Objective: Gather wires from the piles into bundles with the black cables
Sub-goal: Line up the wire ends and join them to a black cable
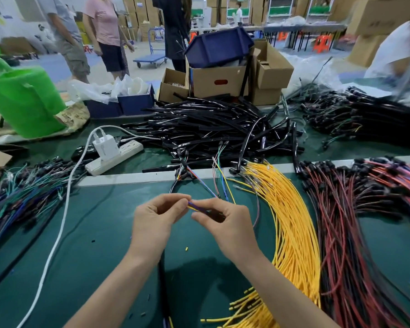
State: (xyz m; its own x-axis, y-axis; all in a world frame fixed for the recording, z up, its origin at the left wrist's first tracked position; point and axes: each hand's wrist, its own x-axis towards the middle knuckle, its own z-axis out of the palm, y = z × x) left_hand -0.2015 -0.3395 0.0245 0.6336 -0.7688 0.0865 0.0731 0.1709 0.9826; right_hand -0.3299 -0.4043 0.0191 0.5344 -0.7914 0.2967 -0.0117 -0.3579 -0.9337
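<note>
At the left edge of your green mat (100, 233), a tangle of blue, green and purple wires (21, 197) sprawls flat, well apart from your hands. A smooth white cord (57, 233) curves from the near edge up toward a blocky white charger (105, 146) plugged into a long white power strip (115, 157).

Your left hand (156, 216) sits near the middle of the mat. Its fingers are curled, with thumb and forefinger pinched on the end of a few thin wires (195, 205), purple and yellow among them. A black cable (162, 280) runs down from under that hand beside your left forearm (118, 287); whether the hand grips it cannot be told.

Your right hand (227, 226) is just beside the left, fingertips nearly meeting. It too is clamped on the same thin wires, which pass through its curled fingers. Beyond your hands these wires fan out away from you across a pale strip (128, 179) and end in little black connectors (182, 162).

Further back, the black cables (211, 129) lie in a glossy, stiff-looking heap of short lengths, well apart from both hands. To the right of your right hand, yellow wires (291, 221) sweep in a thick, smooth arc that passes just beside your right forearm (282, 280). Red and black wires (348, 221) lie in a similar arc at the far right.
</note>
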